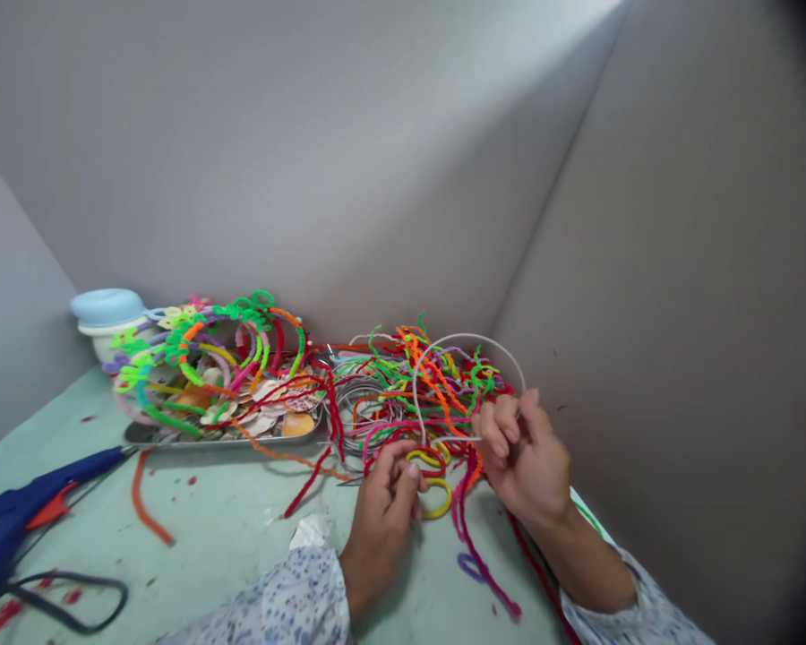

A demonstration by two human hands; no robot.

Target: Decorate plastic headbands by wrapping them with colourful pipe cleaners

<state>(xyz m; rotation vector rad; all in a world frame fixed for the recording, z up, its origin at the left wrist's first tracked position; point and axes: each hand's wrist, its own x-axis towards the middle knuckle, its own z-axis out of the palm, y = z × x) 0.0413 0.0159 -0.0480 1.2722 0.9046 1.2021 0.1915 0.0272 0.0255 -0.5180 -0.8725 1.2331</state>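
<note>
A thin white wire hoop (pixel 471 337) stands upright between my two hands, in front of a heap of coloured pipe cleaners (pixel 403 385). My right hand (pixel 527 448) has its fingers curled round the hoop's right side. My left hand (pixel 386 520) pinches at the hoop's lower left end, with the fingertips close together. Scissors with yellow and red handles (pixel 436 498) lie on the table just beside my left fingertips. Dark red pipe cleaners (pixel 476 555) trail down the table between my wrists.
On the left, a metal tray (pixel 242 442) holds shells, with decorated headbands (pixel 201 358) over it. A blue glue gun (pixel 47 493) with a dark cable lies front left. A blue-lidded container (pixel 109 313) stands behind. Grey panels enclose the table (pixel 215 520).
</note>
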